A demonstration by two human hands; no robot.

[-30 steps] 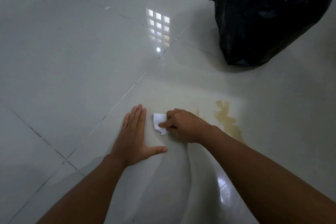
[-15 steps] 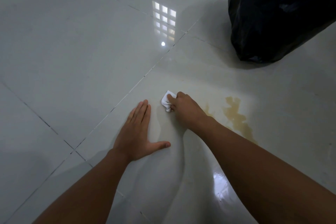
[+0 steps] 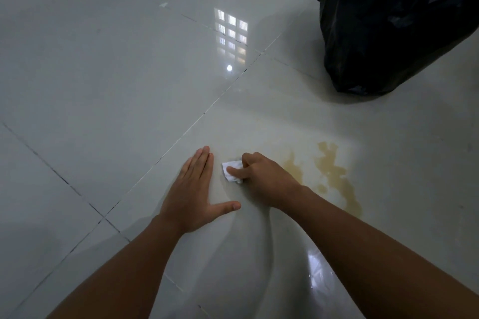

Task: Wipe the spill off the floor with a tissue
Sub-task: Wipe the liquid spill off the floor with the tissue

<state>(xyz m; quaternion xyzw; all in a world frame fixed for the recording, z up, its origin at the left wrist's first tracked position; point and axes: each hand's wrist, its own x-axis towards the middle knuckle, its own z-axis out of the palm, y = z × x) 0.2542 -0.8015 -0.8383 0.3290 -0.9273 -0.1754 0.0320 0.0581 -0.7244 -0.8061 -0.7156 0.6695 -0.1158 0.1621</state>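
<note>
The tissue (image 3: 231, 171) is a small, crumpled white wad lying on the glossy tiled floor (image 3: 103, 85), left of the yellow-brown spill (image 3: 334, 171). The right hand (image 3: 261, 179) grips it with curled fingers, thumb on top. The left hand (image 3: 193, 197) lies flat just beside it, fingers straight, thumb spread. A black bag (image 3: 394, 23) stands well apart, beyond the spill.

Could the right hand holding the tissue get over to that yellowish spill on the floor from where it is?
Probably yes. The right hand grips the tissue on the floor, just left of the yellowish spill. Only bare tile lies between them, and the black bag sits well beyond, out of the way.
</note>
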